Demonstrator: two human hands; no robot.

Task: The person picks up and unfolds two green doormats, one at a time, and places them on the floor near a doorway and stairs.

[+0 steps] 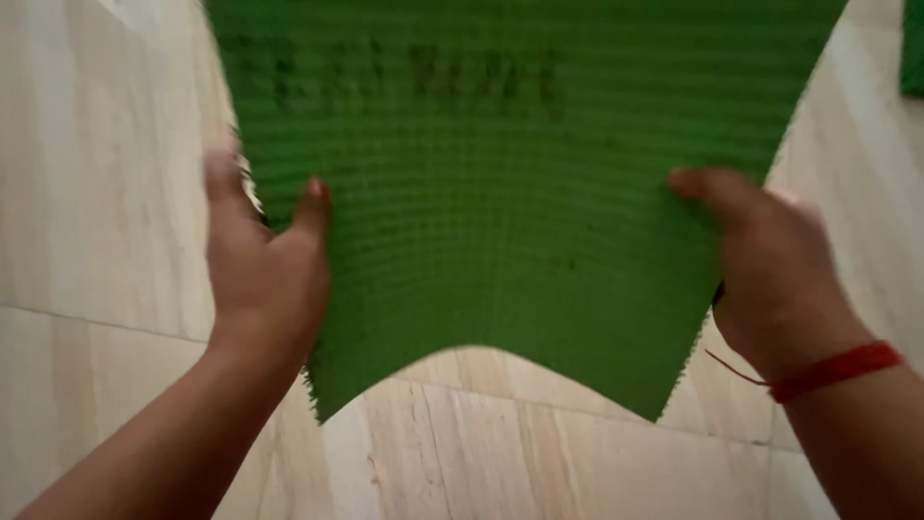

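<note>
head view, green mat (500, 193) held lengthwise, apparently running away

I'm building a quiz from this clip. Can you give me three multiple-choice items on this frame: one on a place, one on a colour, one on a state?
1. Where does the left hand grip the green mat?
A. its left edge
B. its far end
C. its middle

2. What colour is the thread on the right wrist?
A. blue
B. red
C. white

3. How is the mat's near edge?
A. flat on the floor
B. rolled into a tube
C. lifted, arched up in the middle

Key: 1 A, the thumb lies over the left edge. 2 B, a red band circles the wrist behind the right hand. 3 C, the pale floor shows under the curved near edge.
</note>
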